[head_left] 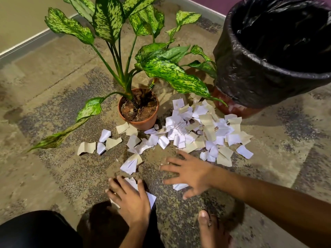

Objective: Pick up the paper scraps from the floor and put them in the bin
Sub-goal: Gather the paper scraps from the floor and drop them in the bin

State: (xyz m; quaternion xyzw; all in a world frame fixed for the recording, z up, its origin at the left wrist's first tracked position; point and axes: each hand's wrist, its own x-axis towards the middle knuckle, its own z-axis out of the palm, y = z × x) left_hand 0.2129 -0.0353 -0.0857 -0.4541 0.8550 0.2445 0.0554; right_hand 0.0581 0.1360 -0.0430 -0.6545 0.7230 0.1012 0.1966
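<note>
Paper scraps (195, 129), white and beige, lie heaped on the speckled carpet floor (53, 97) between a potted dieffenbachia (138, 108) and a bin (279, 56) lined with a black bag, with stray pieces trailing toward the person. Left hand (129, 198) lies curled over a few white scraps, gripping them against the floor. Right hand (188, 173) spreads flat with fingers apart, a white scrap (180, 186) showing beneath it.

Warm, yellowish indoor light, moderately dim. Soft shadows fall toward the camera under both hands and beside the plant pot (138, 111). Bin liner (250, 74) shows faint sheen, interior near black. Right hand (188, 173) slightly motion-blurred. Wide-angle bending at edges; skirting board (26, 43) possibly curved by lens.
</note>
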